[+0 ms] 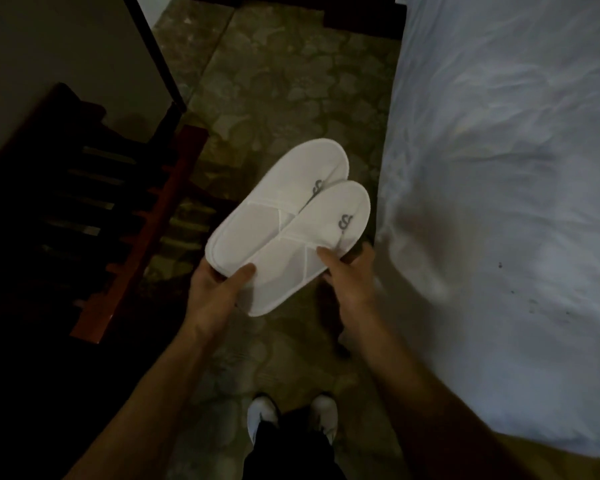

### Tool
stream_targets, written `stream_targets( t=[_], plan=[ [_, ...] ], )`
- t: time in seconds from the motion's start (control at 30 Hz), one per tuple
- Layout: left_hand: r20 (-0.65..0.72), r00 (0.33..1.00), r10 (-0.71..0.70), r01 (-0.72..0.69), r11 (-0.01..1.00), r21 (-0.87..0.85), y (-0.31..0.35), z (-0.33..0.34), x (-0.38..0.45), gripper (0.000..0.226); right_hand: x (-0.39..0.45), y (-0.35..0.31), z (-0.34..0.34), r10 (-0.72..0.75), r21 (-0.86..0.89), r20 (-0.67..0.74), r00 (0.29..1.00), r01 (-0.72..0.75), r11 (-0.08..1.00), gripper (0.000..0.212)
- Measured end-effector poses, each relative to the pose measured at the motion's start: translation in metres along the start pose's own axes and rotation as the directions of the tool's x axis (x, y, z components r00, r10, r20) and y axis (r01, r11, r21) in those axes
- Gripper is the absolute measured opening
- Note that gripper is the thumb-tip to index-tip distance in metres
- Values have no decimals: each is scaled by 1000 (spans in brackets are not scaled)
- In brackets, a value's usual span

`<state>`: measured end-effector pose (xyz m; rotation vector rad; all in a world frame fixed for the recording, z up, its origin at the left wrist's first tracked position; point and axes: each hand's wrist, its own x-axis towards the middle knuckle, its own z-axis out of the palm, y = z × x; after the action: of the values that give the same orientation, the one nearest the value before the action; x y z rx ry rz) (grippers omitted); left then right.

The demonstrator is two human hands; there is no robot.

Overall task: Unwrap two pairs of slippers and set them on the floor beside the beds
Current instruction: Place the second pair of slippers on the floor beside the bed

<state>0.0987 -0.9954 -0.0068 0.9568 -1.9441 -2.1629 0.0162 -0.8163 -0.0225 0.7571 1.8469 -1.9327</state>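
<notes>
Two bare forearms are being extended over the patterned floor [284,81], and a pair of white slippers [288,223] is being held above it, just beside the bed [499,168]. The toe end is being pinched by the left hand [215,289]; the right edge is being gripped by the right hand [350,275]. No wrapper is being seen. The pair is best being lowered flat and level, then parted side by side, close to the bed.
</notes>
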Motion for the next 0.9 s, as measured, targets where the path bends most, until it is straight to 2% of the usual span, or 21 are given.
stream_targets(
  t=[0.07,0.17,0.27,0.37,0.47,0.57,0.7,0.77,0.8,0.9],
  plan=[
    [47,999,0,0,1000,17,-11,-11,11,50,12,-4,-12,-36,-69,48,998,39,997,98],
    [88,995,-38,35,999,29,-21,-26,24,56,33,-6,-31,-53,-94,174,983,70,993,82],
    [111,991,-76,69,996,62,-27,-38,35,61,58,-6,-41,-60,-214,81,995,76,974,79],
    [117,989,-92,82,993,85,-33,-46,47,56,80,-9,-40,-89,-329,15,996,89,940,88],
    [158,982,-99,83,991,109,-32,-49,56,55,96,-10,-33,-167,-377,59,984,177,909,77],
    [215,971,-103,72,986,151,-31,-49,66,56,105,-4,-28,-150,-450,155,976,205,869,56],
    [252,957,-141,80,968,238,-30,-52,77,54,105,10,-32,-47,-356,218,975,124,926,38],
    [270,946,-179,97,952,289,-35,-55,81,52,103,23,-39,25,-229,269,963,38,973,24],
    [272,942,-197,107,944,313,-39,-57,82,52,101,32,-44,60,-171,296,953,-9,985,22],
    [240,941,-239,139,918,372,-52,-55,84,58,94,57,-56,114,-149,310,944,-70,986,40]
  ],
)
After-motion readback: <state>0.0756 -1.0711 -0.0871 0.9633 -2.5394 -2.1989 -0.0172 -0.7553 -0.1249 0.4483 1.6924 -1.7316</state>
